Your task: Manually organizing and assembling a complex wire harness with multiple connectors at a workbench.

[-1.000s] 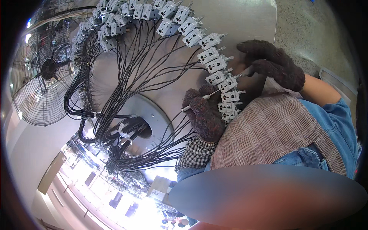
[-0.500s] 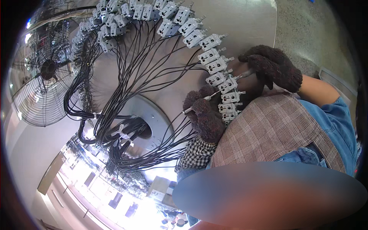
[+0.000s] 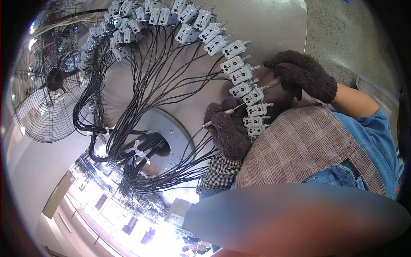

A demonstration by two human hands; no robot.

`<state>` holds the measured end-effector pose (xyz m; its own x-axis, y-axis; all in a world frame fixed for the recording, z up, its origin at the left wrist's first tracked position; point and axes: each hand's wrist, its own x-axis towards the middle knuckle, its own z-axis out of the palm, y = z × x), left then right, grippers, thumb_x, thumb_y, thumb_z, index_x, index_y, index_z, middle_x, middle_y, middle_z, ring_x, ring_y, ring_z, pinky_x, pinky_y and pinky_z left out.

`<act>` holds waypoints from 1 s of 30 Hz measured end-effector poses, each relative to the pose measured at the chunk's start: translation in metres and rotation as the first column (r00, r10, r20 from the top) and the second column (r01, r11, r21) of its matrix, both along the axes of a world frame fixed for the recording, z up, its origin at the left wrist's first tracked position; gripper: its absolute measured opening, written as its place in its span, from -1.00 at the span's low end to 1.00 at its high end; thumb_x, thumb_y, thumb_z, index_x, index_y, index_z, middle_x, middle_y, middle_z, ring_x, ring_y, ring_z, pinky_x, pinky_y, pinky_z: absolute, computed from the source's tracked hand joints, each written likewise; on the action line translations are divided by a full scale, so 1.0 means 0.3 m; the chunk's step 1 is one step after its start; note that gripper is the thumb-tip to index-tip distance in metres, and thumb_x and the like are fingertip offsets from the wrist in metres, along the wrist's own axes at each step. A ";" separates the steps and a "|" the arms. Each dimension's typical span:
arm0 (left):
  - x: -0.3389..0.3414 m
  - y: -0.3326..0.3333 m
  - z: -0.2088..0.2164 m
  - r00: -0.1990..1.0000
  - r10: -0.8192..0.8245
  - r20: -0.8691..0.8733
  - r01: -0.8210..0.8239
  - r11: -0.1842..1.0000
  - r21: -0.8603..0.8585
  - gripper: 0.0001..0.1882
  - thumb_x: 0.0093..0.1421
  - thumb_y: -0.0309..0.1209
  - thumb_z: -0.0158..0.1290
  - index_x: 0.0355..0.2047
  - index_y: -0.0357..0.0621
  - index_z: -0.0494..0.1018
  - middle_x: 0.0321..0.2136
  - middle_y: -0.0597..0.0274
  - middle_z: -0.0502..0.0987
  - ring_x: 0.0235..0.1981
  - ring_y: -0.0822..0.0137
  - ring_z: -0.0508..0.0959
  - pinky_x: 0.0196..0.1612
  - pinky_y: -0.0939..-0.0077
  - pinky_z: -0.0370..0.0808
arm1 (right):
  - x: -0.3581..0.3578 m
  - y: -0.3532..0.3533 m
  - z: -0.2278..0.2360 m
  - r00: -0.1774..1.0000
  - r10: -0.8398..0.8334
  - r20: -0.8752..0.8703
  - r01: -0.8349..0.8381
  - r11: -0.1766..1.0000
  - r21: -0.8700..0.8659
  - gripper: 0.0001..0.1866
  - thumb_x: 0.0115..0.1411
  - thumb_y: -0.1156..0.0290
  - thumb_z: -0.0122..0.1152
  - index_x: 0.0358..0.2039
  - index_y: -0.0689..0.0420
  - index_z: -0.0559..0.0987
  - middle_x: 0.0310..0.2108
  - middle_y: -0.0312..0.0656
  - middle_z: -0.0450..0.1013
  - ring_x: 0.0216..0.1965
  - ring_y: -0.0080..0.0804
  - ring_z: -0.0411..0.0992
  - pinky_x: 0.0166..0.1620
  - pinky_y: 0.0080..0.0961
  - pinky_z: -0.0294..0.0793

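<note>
A: What stands at the left?
B: A wire-caged fan [image 3: 54,79]. Right of it, black cables [image 3: 128,111] run in a bundle beside a grey disc [image 3: 177,137] with a dark hole, and fan out toward pale grey blocks [image 3: 232,65] set in a curved row.

A: And the left hand?
B: The gloved left hand [image 3: 229,135] is mostly closed, fingers curled around a slim rod [image 3: 230,111]. Its thin end points right, at one slotted block [image 3: 254,95] on the near right stretch of the row. I can't tell whether they touch.

A: The right?
B: Beyond that block, the gloved right hand [image 3: 308,77] has its fingers bent together on a grey-shafted tool [image 3: 274,82], the tip by the block's right side. The thumb is hidden. A metal table [image 3: 278,25] spreads beneath.
</note>
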<state>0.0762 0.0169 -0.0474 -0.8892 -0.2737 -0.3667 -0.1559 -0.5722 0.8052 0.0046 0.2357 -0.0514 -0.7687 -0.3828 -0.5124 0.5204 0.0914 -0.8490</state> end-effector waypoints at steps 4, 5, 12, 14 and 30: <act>-0.005 0.006 0.005 1.000 -0.001 -0.026 0.003 0.997 0.071 -0.52 0.27 -0.07 -0.08 -0.06 -0.25 0.24 -0.17 -0.04 0.41 -0.10 -0.01 0.45 -0.05 0.04 0.50 | 0.022 -0.001 -0.072 0.920 -0.129 -0.370 0.097 0.990 -0.103 -0.69 0.29 0.24 -0.01 -0.03 0.08 0.49 -0.45 -0.29 0.44 -0.52 -0.61 0.42 -0.53 -0.68 0.43; -0.004 0.007 0.005 0.999 0.029 -0.015 -0.028 0.998 0.059 -0.53 0.27 -0.06 -0.08 -0.07 -0.25 0.26 -0.17 -0.05 0.41 -0.10 -0.01 0.46 -0.06 0.04 0.51 | 0.020 -0.002 -0.073 0.894 -0.127 -0.430 0.100 0.991 -0.086 -0.69 0.29 0.25 -0.01 -0.02 0.08 0.48 -0.43 -0.29 0.44 -0.48 -0.62 0.43 -0.47 -0.66 0.46; -0.002 -0.022 -0.006 0.999 -0.022 0.047 0.018 0.995 0.095 -0.53 0.26 -0.05 -0.07 -0.10 -0.22 0.29 -0.19 -0.04 0.42 -0.09 -0.02 0.45 -0.07 0.04 0.50 | 0.005 0.003 -0.024 0.995 -0.033 -0.098 0.033 0.999 -0.011 -0.66 0.30 0.23 -0.01 0.02 0.07 0.45 -0.43 -0.31 0.45 -0.46 -0.63 0.43 -0.48 -0.67 0.46; -0.007 -0.014 0.000 0.999 -0.036 0.031 0.033 0.996 0.077 -0.53 0.25 -0.04 -0.06 -0.11 -0.23 0.30 -0.20 -0.03 0.43 -0.10 -0.02 0.46 -0.08 0.04 0.51 | 0.028 -0.007 -0.085 0.909 -0.164 -0.383 0.147 0.986 -0.075 -0.66 0.29 0.21 -0.01 0.02 0.05 0.46 -0.47 -0.32 0.45 -0.55 -0.63 0.42 -0.61 -0.71 0.39; 0.036 -0.052 -0.010 0.966 -0.161 -0.205 0.196 0.967 0.165 -0.70 0.29 -0.28 -0.08 0.03 0.07 0.28 -0.12 0.03 0.43 -0.06 0.09 0.42 0.03 0.01 0.40 | 0.164 0.051 -0.008 0.961 -0.273 -0.039 0.263 0.950 -0.167 -0.60 0.27 0.25 0.02 0.08 0.12 0.39 -0.19 -0.19 0.42 -0.33 -0.58 0.42 -0.41 -0.67 0.45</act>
